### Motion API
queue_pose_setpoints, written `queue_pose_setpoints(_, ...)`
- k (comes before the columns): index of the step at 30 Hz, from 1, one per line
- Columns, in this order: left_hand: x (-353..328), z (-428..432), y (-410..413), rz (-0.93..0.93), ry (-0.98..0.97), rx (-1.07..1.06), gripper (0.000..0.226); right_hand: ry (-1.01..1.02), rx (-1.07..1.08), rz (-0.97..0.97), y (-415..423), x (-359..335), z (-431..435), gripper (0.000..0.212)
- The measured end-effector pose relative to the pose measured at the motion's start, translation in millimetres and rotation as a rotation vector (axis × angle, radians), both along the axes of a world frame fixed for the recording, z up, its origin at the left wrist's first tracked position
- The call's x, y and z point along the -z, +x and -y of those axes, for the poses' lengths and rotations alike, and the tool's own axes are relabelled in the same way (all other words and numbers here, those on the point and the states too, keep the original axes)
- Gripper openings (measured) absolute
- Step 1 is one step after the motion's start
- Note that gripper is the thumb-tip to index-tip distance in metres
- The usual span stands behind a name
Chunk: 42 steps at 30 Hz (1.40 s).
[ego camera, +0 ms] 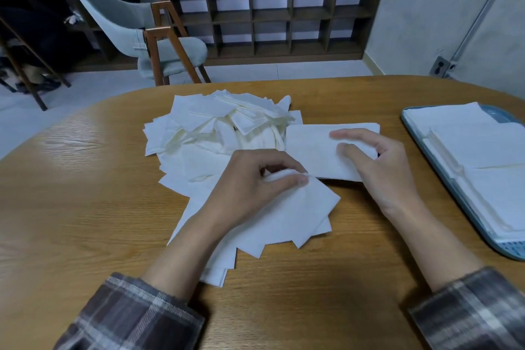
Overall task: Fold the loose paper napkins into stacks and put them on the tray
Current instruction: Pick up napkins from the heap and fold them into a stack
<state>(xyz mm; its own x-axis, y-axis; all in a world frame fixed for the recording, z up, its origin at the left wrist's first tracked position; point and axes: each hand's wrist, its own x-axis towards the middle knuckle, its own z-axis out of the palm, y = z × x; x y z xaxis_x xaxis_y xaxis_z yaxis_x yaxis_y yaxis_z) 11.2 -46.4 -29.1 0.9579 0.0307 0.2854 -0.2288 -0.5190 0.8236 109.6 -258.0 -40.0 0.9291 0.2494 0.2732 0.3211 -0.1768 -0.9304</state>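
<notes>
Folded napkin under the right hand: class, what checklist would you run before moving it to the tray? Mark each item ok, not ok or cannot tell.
1. Folded napkin lies flat on the table: ok.
2. Right hand touches it: ok.
3. Left hand free: not ok, it pinches a loose napkin.
4. Tray lies to the right of that hand: ok.
5. Room left on the tray among its stacks: cannot tell.

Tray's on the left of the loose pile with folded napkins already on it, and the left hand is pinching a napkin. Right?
Not quite: the head view shows the tray on the right of the loose pile. It does hold folded napkins, and the left hand is pinching a napkin.
</notes>
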Motion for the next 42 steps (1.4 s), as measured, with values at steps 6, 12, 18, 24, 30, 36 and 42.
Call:
queue_pose_setpoints(6,8.4,10.3,-0.2,-0.112,-0.035,0.065,0.009,-0.035,-0.007,-0.001,1.0,0.6,-0.1,0.021)
queue_pose_setpoints(12,2.3,2.8,2.3,0.001,-0.167,0.009,0.005,0.066,-0.095,-0.046,-2.2,-2.6,-2.3,0.02)
queue_pose_setpoints(18,-1.6,3.5,3.8,0.084,-0.344,-0.107,0.005,0.211,-0.313,-0.208,-6.9,-2.2,-2.7,0.043)
queue_pose_setpoints(24,2.8,7.3,6.6,0.064,-0.314,-0.163,0.007,0.149,-0.284,-0.193,-16.0,-6.3,-7.9,0.021)
queue_pose_setpoints(30,-0.1,-0.8,7.3,0.066,-0.351,-0.155,0.022,0.176,-0.28,-0.196,-18.5,-11.6,-8.0,0.02)
queue_pose_setpoints(36,-1.6,1.3,6.4,0.086,-0.326,-0.171,0.024,0.171,-0.337,-0.184,-22.1,-13.7,-10.2,0.026)
queue_pose_setpoints(42,-3.1,3.8,5.5,0.118,-0.293,-0.185,0.028,0.122,-0.344,-0.152,-22.1,-14.4,-10.0,0.028)
